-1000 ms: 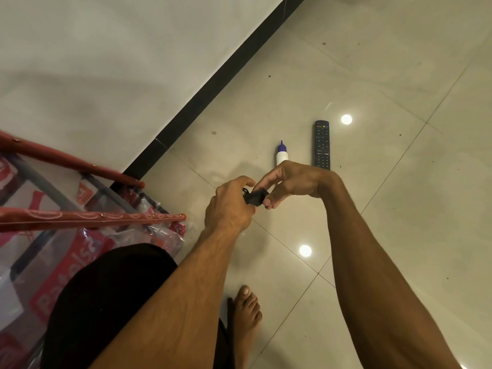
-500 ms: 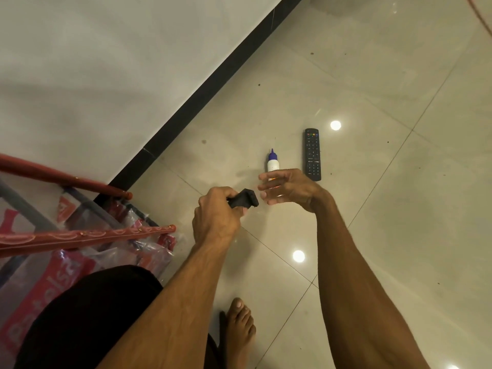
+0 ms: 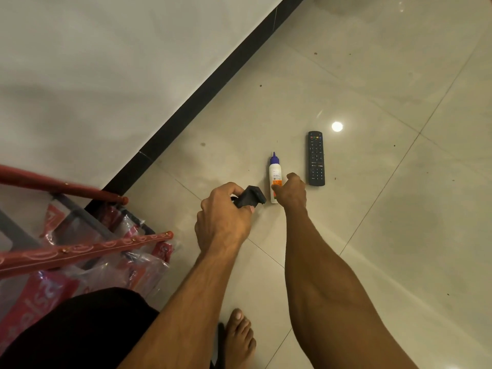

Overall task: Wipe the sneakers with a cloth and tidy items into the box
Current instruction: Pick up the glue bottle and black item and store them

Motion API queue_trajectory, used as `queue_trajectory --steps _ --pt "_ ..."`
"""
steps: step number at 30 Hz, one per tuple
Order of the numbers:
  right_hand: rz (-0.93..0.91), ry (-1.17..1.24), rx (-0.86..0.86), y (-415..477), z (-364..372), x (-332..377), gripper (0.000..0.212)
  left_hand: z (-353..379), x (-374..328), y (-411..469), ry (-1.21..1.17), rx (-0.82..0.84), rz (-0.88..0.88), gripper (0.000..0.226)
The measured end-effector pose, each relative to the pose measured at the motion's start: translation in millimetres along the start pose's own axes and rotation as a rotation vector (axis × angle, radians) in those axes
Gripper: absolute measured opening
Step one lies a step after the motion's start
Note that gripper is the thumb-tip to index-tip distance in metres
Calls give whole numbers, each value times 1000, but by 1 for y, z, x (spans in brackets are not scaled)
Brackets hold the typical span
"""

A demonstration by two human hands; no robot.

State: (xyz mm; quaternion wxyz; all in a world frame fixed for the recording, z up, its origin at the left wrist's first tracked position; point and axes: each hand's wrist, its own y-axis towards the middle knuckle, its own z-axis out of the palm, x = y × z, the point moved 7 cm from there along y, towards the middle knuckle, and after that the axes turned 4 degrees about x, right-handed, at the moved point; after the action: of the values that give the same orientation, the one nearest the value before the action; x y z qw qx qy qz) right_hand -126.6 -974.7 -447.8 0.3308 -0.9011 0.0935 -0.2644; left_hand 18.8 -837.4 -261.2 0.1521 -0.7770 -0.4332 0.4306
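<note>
My left hand [image 3: 222,217] grips a small black object [image 3: 250,199] just above the floor. A white bottle [image 3: 274,173] with a blue nozzle cap lies on the tiles, cap pointing away from me. My right hand [image 3: 291,191] is down at the bottle's lower end, thumb on its orange label and fingers curled around its right side. A black remote control [image 3: 316,158] lies flat just right of the bottle. No sneakers or cloth are in view.
At the left stands a clear plastic container [image 3: 80,262] with red print and red bars [image 3: 87,249]. A black skirting strip [image 3: 207,91] runs diagonally along the white wall. My bare foot [image 3: 239,336] and dark shorts [image 3: 69,331] are at the bottom.
My right hand let go of the black object and moved away to the white bottle, closing on its lower end. My left hand kept the black object.
</note>
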Motion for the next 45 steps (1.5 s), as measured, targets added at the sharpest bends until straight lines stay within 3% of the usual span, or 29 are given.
queue_trajectory --steps 4,11,16,22,29,33,37,45 --pt "-7 -40 87 6 20 0 56 -5 -5 0 -2 -35 2 23" --pt "6 -53 66 1 34 -6 57 -10 -9 -1 -35 -69 12 22" --pt "13 270 104 -13 20 -9 52 -16 -3 -3 -84 -56 8 21" --pt "-2 669 274 -59 -14 11 65 -17 6 -17 -131 -57 10 21" --pt "-111 777 365 -145 -75 65 59 -84 -17 -66 -301 -175 131 18" --pt "-207 786 293 -191 -105 84 63 -127 -30 -111 -373 -246 231 20" --pt "-325 812 259 -243 -136 117 53 -170 -45 -159 -463 -271 307 19" --pt "-638 817 165 -361 -197 184 48 -277 -67 -281 -435 -431 534 19"
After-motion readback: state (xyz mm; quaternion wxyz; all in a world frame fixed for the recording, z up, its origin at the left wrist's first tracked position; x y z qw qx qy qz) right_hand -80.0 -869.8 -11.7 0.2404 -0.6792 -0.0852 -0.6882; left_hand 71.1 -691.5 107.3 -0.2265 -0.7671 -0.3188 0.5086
